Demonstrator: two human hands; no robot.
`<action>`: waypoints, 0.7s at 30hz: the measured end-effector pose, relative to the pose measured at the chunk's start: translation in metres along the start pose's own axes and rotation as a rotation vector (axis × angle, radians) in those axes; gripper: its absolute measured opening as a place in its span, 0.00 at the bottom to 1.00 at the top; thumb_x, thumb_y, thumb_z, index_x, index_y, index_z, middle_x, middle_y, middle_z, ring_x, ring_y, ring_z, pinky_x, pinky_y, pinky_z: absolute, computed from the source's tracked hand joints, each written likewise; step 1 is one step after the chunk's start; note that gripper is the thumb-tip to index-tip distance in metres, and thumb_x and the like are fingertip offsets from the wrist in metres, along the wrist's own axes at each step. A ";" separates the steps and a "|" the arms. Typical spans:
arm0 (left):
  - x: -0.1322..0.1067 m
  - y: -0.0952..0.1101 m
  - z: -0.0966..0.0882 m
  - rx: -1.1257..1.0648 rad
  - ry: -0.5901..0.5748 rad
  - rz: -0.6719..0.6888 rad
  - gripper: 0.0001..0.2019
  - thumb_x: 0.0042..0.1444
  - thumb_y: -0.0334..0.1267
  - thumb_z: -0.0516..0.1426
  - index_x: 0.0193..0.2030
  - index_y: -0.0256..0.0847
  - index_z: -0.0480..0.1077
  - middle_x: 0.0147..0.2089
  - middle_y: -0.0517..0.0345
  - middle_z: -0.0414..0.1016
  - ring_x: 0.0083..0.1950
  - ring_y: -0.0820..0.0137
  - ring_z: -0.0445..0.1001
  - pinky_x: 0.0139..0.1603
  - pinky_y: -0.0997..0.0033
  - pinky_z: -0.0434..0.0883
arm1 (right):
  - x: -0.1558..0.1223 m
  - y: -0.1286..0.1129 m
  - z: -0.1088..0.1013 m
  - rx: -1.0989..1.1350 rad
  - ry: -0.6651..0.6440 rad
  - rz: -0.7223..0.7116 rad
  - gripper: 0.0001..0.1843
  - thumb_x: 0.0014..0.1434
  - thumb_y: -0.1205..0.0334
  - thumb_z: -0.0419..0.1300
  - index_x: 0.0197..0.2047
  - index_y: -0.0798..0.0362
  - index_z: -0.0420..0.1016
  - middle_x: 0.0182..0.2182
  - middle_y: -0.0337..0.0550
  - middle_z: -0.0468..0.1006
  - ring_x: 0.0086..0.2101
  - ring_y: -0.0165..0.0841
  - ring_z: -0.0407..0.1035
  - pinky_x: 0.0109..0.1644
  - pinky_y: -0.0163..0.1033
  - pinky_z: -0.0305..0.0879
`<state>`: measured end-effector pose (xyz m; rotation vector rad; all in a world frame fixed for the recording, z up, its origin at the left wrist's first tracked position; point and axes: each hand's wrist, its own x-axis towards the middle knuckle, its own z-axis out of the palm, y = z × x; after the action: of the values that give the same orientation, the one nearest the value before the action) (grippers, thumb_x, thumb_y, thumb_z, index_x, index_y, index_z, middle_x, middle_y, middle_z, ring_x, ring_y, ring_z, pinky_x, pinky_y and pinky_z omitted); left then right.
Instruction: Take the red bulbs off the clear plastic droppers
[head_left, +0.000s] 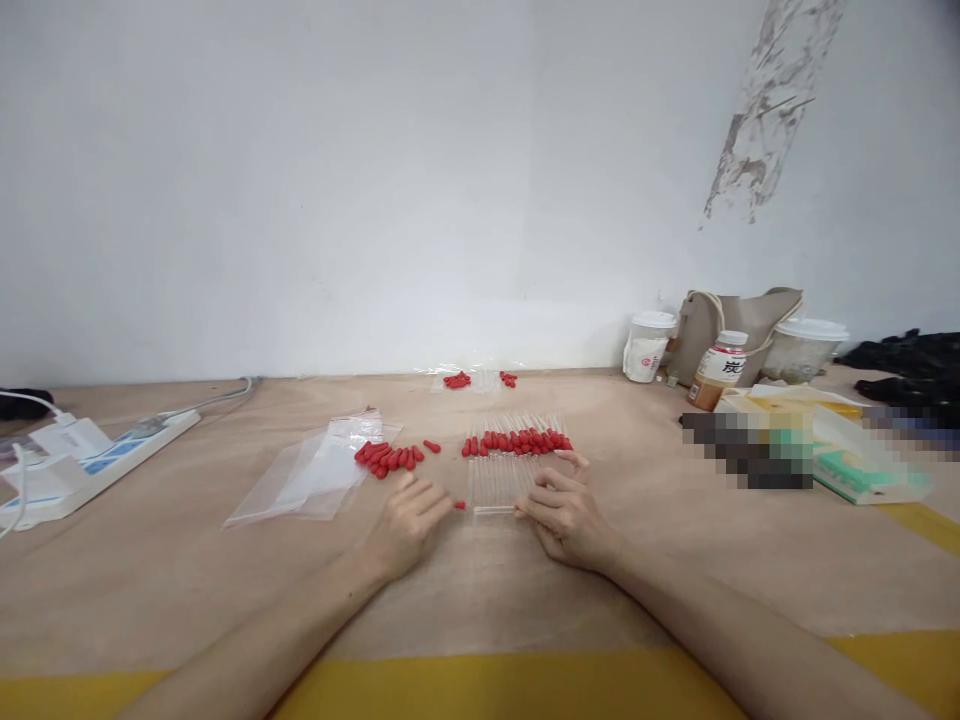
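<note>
My left hand (pixel 415 515) is closed in a pinch on a small red rubber bulb (pixel 460 505), which pokes out past the fingertips. Just across from it, my right hand (pixel 566 518) grips the end of a thin clear dropper tube (pixel 493 511), lying crosswise toward the bulb with a small gap between them. Beyond the hands, several droppers with red bulbs (pixel 525 441) lie side by side, and more clear tubes (pixel 499 480) lie on the near side of them. A heap of loose red bulbs (pixel 386 457) rests above my left hand.
Clear plastic bags (pixel 292 490) lie left of the heap. Small bags with red bulbs (pixel 457 380) lie by the wall. A power strip (pixel 112 465) is at far left. At right stand cups (pixel 646 350), a bottle (pixel 718 372), a grey bag (pixel 694 335) and a clear tray (pixel 874 465).
</note>
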<state>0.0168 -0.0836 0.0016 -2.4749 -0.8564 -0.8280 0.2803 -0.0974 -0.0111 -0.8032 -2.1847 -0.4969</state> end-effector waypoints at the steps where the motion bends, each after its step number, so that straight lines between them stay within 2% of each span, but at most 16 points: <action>1: -0.002 -0.008 -0.004 -0.023 0.030 -0.082 0.14 0.55 0.27 0.44 0.33 0.42 0.69 0.32 0.55 0.72 0.34 0.68 0.67 0.36 0.66 0.62 | 0.000 0.005 -0.002 -0.003 0.009 0.040 0.12 0.57 0.66 0.50 0.28 0.50 0.72 0.19 0.34 0.70 0.30 0.28 0.61 0.54 0.48 0.40; 3: -0.005 -0.025 -0.013 -0.084 0.110 -0.289 0.12 0.57 0.30 0.46 0.37 0.42 0.69 0.37 0.55 0.71 0.38 0.68 0.68 0.39 0.67 0.64 | 0.000 0.013 -0.005 -0.011 0.026 0.153 0.12 0.58 0.64 0.50 0.29 0.49 0.73 0.22 0.35 0.73 0.31 0.29 0.62 0.53 0.49 0.39; 5: -0.006 -0.039 -0.020 -0.129 0.120 -0.430 0.10 0.57 0.35 0.47 0.40 0.43 0.69 0.38 0.55 0.70 0.39 0.69 0.68 0.40 0.69 0.66 | 0.001 0.019 -0.006 -0.010 0.020 0.257 0.11 0.58 0.61 0.51 0.32 0.48 0.75 0.25 0.37 0.75 0.32 0.29 0.63 0.53 0.49 0.39; 11: 0.004 -0.071 -0.025 -0.074 0.146 -0.620 0.17 0.55 0.38 0.45 0.45 0.38 0.70 0.37 0.51 0.68 0.42 0.64 0.68 0.40 0.66 0.68 | 0.013 0.006 0.005 0.055 0.027 0.371 0.12 0.58 0.62 0.50 0.36 0.50 0.75 0.25 0.39 0.76 0.30 0.29 0.63 0.49 0.43 0.45; 16: 0.011 -0.106 -0.029 -0.201 -0.011 -0.808 0.19 0.49 0.41 0.50 0.47 0.40 0.67 0.35 0.56 0.72 0.32 0.69 0.71 0.33 0.70 0.68 | 0.041 -0.010 0.023 0.019 0.029 0.302 0.12 0.59 0.62 0.50 0.34 0.49 0.75 0.25 0.38 0.76 0.31 0.29 0.63 0.48 0.43 0.43; 21: 0.003 -0.125 -0.018 -0.163 0.025 -0.887 0.18 0.46 0.46 0.53 0.43 0.40 0.67 0.34 0.57 0.73 0.35 0.68 0.72 0.33 0.72 0.67 | 0.058 -0.025 0.052 -0.126 -0.059 0.162 0.12 0.56 0.65 0.51 0.26 0.51 0.73 0.23 0.38 0.75 0.31 0.30 0.61 0.46 0.47 0.41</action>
<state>-0.0708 -0.0001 0.0377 -2.1451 -1.9934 -1.2218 0.2057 -0.0638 -0.0037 -1.0651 -2.1356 -0.5390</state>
